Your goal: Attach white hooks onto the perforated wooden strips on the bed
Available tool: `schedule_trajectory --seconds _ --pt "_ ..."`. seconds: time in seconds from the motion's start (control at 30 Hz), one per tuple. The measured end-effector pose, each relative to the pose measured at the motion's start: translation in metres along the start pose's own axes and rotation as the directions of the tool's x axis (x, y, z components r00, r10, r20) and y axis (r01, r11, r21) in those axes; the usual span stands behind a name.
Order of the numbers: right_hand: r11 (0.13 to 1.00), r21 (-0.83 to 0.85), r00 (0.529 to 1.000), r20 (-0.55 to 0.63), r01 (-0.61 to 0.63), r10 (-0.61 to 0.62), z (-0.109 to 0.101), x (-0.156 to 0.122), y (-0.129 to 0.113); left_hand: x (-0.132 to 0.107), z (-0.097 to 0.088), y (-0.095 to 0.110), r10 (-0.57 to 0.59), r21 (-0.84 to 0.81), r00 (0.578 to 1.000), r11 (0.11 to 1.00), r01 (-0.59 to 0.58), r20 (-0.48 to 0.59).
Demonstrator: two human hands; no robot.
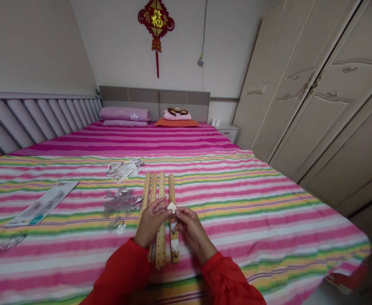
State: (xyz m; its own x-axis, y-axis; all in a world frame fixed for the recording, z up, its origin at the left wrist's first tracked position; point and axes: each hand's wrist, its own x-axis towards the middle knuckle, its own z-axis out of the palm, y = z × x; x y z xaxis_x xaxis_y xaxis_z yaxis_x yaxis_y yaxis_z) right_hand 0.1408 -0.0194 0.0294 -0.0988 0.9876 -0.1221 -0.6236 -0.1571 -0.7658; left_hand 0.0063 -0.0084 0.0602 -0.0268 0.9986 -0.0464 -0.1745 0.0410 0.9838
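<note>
Between my two hands is a small white adhesive hook (172,207), its pointed end up and its metal part not visible. My right hand (192,231) pinches it from the right between thumb and fingers. The thumb and fingers of my left hand (151,221) close on its left side. Just below lies a narrow wooden strip (172,186) bearing white hooks, one of them (174,245) near its close end. Left of it, more perforated wooden strips (161,241) lie lengthwise, partly covered by my left hand.
Clear plastic packets (122,201) of small parts lie left of the strips, with more wrappers (125,169) beyond. A long flat package (44,203) and a thin wire-like bundle (13,240) are farther left. Striped cloth (252,220) covers the bed; wardrobes (315,101) stand at right.
</note>
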Motion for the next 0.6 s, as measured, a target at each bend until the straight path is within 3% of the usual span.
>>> schedule_trajectory --seconds 0.13,0.23,0.33,0.47,0.6 --pt "0.999 -0.031 0.999 0.009 0.044 -0.044 -0.001 0.002 -0.003 0.003 0.002 -0.001 -0.162 -0.163 0.987 0.974 0.160 0.000" --pt "0.990 -0.094 0.994 0.029 0.107 -0.105 -0.003 0.002 -0.002 0.004 0.006 -0.005 -0.217 -0.256 0.976 0.944 0.207 -0.013" --pt "0.952 -0.221 0.977 0.023 0.214 -0.214 -0.001 0.000 0.001 0.003 0.009 -0.007 -0.217 -0.235 0.975 0.951 0.199 -0.055" --pt "0.889 -0.337 0.939 -0.040 0.310 -0.343 0.007 -0.004 0.004 0.003 0.011 -0.007 -0.132 -0.142 0.988 0.982 0.120 -0.077" --pt "0.977 -0.140 0.982 -0.075 0.163 -0.175 0.012 -0.006 -0.001 0.003 0.010 -0.007 -0.091 -0.153 0.996 0.984 0.087 -0.015"
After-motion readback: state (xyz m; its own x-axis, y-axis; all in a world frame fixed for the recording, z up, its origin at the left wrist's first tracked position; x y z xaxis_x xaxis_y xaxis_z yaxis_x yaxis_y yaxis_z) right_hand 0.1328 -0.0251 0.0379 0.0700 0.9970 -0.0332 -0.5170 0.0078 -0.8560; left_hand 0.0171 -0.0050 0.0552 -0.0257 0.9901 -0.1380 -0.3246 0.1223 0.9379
